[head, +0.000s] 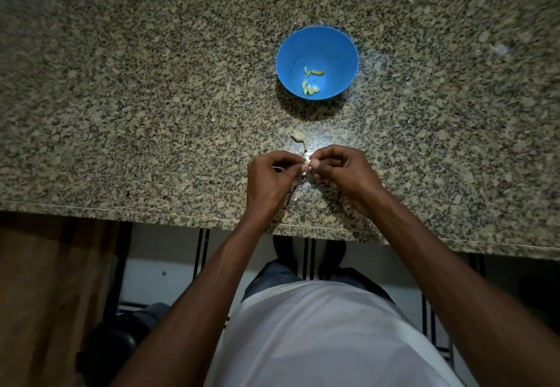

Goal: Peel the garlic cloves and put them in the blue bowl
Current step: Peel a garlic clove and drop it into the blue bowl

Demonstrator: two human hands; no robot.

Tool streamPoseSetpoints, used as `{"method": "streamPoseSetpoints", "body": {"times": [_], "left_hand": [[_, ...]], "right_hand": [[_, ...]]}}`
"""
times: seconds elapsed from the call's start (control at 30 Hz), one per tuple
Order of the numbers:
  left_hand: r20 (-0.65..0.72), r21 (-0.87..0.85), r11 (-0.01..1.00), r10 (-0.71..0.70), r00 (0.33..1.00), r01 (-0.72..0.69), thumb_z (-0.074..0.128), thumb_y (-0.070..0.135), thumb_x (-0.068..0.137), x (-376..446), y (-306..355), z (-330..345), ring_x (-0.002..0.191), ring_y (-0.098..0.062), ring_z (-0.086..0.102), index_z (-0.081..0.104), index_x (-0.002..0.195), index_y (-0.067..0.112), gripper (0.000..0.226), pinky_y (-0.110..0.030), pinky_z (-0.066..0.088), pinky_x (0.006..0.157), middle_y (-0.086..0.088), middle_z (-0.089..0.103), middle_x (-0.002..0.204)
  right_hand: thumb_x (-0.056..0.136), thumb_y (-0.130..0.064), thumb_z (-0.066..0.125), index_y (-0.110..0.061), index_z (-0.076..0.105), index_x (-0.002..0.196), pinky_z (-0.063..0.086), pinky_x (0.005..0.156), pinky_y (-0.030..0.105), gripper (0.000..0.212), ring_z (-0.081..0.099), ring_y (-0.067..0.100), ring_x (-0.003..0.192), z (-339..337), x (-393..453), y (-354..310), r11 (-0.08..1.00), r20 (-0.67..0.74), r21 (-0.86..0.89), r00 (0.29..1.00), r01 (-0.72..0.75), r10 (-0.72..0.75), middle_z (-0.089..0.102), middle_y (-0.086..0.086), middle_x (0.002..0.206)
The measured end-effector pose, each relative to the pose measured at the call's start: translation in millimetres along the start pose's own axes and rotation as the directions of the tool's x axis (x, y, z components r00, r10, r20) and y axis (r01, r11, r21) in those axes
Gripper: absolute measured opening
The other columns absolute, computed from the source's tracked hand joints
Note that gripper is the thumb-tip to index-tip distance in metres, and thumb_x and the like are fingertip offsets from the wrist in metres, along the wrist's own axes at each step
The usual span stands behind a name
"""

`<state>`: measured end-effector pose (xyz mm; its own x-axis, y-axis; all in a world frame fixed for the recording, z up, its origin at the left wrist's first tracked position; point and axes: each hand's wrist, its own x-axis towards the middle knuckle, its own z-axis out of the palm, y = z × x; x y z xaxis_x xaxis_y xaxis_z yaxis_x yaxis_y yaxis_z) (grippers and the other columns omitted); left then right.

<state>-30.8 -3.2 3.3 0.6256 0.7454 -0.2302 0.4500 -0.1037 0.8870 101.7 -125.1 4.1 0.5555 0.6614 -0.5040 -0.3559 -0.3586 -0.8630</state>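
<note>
A blue bowl (317, 44) stands on the granite counter (121, 98) with several peeled garlic cloves (312, 82) lying in its bottom. Nearer the counter's front edge, my left hand (268, 179) and my right hand (342, 171) meet fingertip to fingertip. Both pinch one small pale garlic clove (308, 162) between them. Most of the clove is hidden by my fingers. A pale scrap of garlic skin (299, 138) lies on the counter between my hands and the bowl.
The counter's front edge (181, 215) runs just below my wrists. Below it are a tiled floor, a wooden panel (45, 295) at the left and dark objects (121, 338) on the floor.
</note>
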Motion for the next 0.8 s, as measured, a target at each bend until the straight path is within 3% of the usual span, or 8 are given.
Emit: {"method": "streamPoseSetpoints", "body": {"times": [0.17, 0.23, 0.33, 0.5, 0.63, 0.8], "left_hand": [[-0.045, 0.096, 0.995, 0.037, 0.998, -0.032, 0.088, 0.022, 0.084, -1, -1, 4, 0.078, -0.002, 0.073, 0.083, 0.094, 0.017, 0.012, -0.027, 0.063, 0.072, 0.011, 0.078, 0.086], [-0.020, 0.081, 0.997, 0.017, 1.000, -0.016, 0.088, 0.026, 0.085, -1, -3, 4, 0.080, -0.005, 0.073, 0.082, 0.095, 0.018, 0.014, -0.024, 0.062, 0.072, 0.010, 0.078, 0.087], [0.035, 0.011, 0.999, -0.037, 0.999, 0.037, 0.086, 0.032, 0.086, -1, -5, 2, 0.085, -0.008, 0.074, 0.080, 0.098, 0.017, 0.020, -0.022, 0.061, 0.072, 0.006, 0.078, 0.090], [0.029, -0.177, 0.973, -0.147, 0.989, 0.150, 0.082, 0.019, 0.090, -5, -5, 2, 0.091, -0.008, 0.075, 0.078, 0.105, 0.009, 0.019, -0.018, 0.058, 0.077, -0.001, 0.079, 0.098], [0.028, -0.159, 0.979, -0.126, 0.992, 0.129, 0.083, 0.023, 0.089, -5, -7, 1, 0.095, -0.012, 0.074, 0.078, 0.105, 0.013, 0.019, -0.028, 0.062, 0.084, 0.001, 0.078, 0.099], [0.022, -0.087, 0.996, -0.001, 1.000, 0.003, 0.082, 0.019, 0.090, -3, -5, -5, 0.096, -0.006, 0.070, 0.077, 0.111, 0.020, 0.022, -0.025, 0.059, 0.082, 0.006, 0.075, 0.104]], "right_hand": [[0.091, -0.003, 0.079, 0.002, 0.075, 0.100, 0.059, 0.075, 0.022, 0.011, 0.077, 0.013, 0.082, 6, -2, 1, 0.996, -0.030, -0.043, 0.997, 0.076, -0.078, 0.080, 0.008, 0.086], [0.090, -0.004, 0.080, 0.002, 0.075, 0.101, 0.059, 0.076, 0.022, 0.013, 0.078, 0.018, 0.087, 7, -4, 3, 0.994, -0.034, -0.024, 0.994, 0.108, -0.108, 0.080, 0.010, 0.089], [0.088, -0.007, 0.083, 0.001, 0.076, 0.100, 0.062, 0.079, 0.027, 0.016, 0.079, 0.025, 0.092, 8, -6, 5, 0.994, -0.045, 0.008, 0.993, 0.112, -0.112, 0.080, 0.013, 0.092], [0.087, -0.011, 0.084, -0.004, 0.077, 0.100, 0.064, 0.091, 0.043, 0.016, 0.078, 0.026, 0.094, 13, -3, 7, 0.996, -0.066, 0.004, 0.994, 0.089, -0.089, 0.080, 0.010, 0.094], [0.089, -0.011, 0.083, -0.006, 0.078, 0.099, 0.064, 0.091, 0.048, 0.012, 0.078, 0.026, 0.093, 13, -3, 5, 0.992, -0.044, -0.049, 0.992, 0.112, -0.114, 0.080, 0.010, 0.093], [0.088, -0.014, 0.084, -0.013, 0.080, 0.096, 0.064, 0.090, 0.050, 0.009, 0.078, 0.021, 0.092, 12, 0, 6, 0.983, -0.028, -0.133, 0.991, 0.128, -0.133, 0.081, 0.003, 0.092]]}}
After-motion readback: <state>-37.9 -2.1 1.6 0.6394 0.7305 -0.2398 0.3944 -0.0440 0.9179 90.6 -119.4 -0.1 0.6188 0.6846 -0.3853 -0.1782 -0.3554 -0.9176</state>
